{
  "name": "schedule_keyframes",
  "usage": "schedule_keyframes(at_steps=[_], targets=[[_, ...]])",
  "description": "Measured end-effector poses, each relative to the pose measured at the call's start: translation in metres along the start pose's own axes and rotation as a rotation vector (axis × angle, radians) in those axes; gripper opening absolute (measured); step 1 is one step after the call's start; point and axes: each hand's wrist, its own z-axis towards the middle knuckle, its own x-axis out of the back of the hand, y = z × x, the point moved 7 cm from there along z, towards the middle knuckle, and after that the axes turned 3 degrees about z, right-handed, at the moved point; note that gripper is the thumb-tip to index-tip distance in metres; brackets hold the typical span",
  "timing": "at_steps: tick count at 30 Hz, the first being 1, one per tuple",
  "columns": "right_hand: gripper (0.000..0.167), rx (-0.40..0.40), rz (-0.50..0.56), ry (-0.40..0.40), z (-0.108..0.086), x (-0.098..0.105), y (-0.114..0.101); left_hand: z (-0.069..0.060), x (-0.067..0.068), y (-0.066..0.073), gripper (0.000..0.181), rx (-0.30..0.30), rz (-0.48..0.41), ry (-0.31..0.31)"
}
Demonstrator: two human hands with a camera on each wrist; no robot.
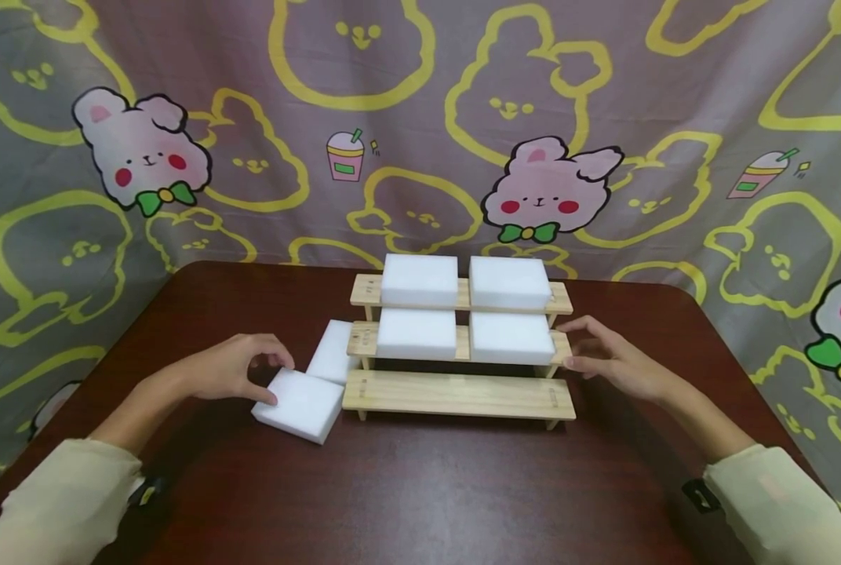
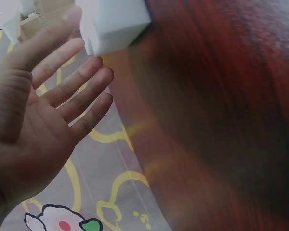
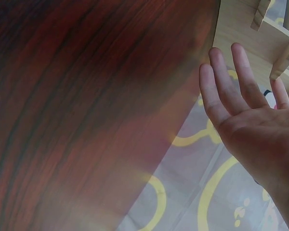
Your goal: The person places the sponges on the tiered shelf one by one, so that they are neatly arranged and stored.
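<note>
My left hand (image 1: 231, 367) pinches a white foam block (image 1: 302, 405) by its left side, thumb on the near side and index finger at the back. This block overlaps another white foam block (image 1: 332, 353) that lies against the left end of a three-tier wooden rack (image 1: 456, 394). In the left wrist view, the block (image 2: 118, 26) is at the thumb and fingertips, the other fingers spread. My right hand (image 1: 614, 361) holds the right end of the rack's middle tier between thumb and index finger. Its other fingers stretch out loosely in the right wrist view.
White foam blocks stand in pairs on the rack's top tier (image 1: 463, 293) and middle tier (image 1: 463, 342). The bottom tier shows bare wood. A dark red-brown table (image 1: 449, 486) carries everything, with a cartoon-patterned curtain (image 1: 406, 125) behind and at the sides.
</note>
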Motion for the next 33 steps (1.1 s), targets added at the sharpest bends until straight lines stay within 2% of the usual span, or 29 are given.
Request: schedule_keyframes(at_steps=[6,14,19,25,33], targets=[[0.046,-0.003,0.002,0.002,0.0,-0.001,0.0,-0.002,-0.004,-0.012,0.037,0.024,-0.039,0.002],[0.046,-0.011,0.001,0.0,0.0,0.0,0.001,-0.006,0.002,-0.021,0.037,0.043,0.004,0.042],[0.046,-0.012,0.003,-0.003,0.0,0.0,0.001,-0.01,0.003,-0.023,0.048,0.049,0.006,0.046],[0.046,-0.013,-0.003,0.0,0.001,0.0,0.002,-0.014,-0.006,-0.022,0.069,0.024,-0.058,-0.009],[0.046,-0.004,-0.005,-0.001,0.001,0.0,0.002,-0.014,-0.005,-0.025,0.074,0.037,-0.036,-0.003]])
